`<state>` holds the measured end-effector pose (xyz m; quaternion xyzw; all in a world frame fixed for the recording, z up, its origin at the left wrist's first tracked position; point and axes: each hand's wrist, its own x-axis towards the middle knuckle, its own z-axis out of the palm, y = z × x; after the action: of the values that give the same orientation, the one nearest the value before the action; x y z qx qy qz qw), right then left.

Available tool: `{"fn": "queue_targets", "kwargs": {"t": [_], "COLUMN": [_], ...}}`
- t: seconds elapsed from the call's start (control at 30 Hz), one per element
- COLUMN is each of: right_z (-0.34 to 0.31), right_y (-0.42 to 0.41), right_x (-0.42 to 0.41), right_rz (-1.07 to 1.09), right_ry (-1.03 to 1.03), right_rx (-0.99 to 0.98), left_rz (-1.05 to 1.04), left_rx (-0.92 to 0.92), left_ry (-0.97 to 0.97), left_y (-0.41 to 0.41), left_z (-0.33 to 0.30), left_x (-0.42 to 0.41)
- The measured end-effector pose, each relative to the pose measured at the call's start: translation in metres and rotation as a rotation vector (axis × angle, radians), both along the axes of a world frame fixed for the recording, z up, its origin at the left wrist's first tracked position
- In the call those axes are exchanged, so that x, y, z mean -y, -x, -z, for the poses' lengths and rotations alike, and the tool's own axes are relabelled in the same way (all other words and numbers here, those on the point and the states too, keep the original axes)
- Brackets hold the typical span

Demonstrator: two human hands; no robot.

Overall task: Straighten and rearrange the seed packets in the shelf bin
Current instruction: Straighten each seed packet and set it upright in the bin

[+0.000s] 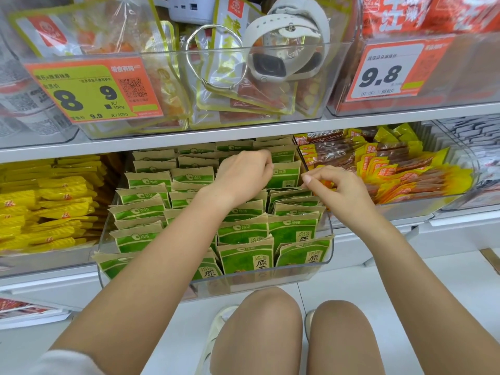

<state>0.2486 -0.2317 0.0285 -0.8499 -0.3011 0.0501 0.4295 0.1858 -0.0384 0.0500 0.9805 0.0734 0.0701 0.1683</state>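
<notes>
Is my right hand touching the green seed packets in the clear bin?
Touching: the head view shows the right hand with fingertips pinching packet tops in the seed packets.

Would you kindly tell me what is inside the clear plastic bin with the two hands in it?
Rows of upright green-and-tan seed packets fill the clear plastic bin. The arms cover some packets, and the bin's floor is hidden.
</notes>
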Motion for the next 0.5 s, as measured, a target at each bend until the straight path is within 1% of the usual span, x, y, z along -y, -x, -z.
{"fn": "queue_targets", "kwargs": {"t": [0.13, 0.23, 0.4, 0.5], "right_z": [-0.003, -0.004, -0.004, -0.005], "right_y": [0.003, 0.004, 0.004, 0.006], "right_x": [-0.003, -0.004, -0.006, -0.008], "right_rz": [0.011, 0.036, 0.084, 0.100], "right_ry": [0.042, 0.018, 0.014, -0.003], "right_rx": [0.010, 0.031, -0.003, 0.011], "left_rz": [0.035, 0.060, 0.049, 0.076], "left_rx": [0.075, 0.191, 0.146, 0.192], "left_ry": [-0.041, -0.083, -0.041, -0.043], "left_y": [0.008, 0.017, 0.025, 0.032], "left_z": [-0.006, -0.011, -0.012, -0.015], "left_x": [0.010, 0.012, 0.009, 0.014]}}
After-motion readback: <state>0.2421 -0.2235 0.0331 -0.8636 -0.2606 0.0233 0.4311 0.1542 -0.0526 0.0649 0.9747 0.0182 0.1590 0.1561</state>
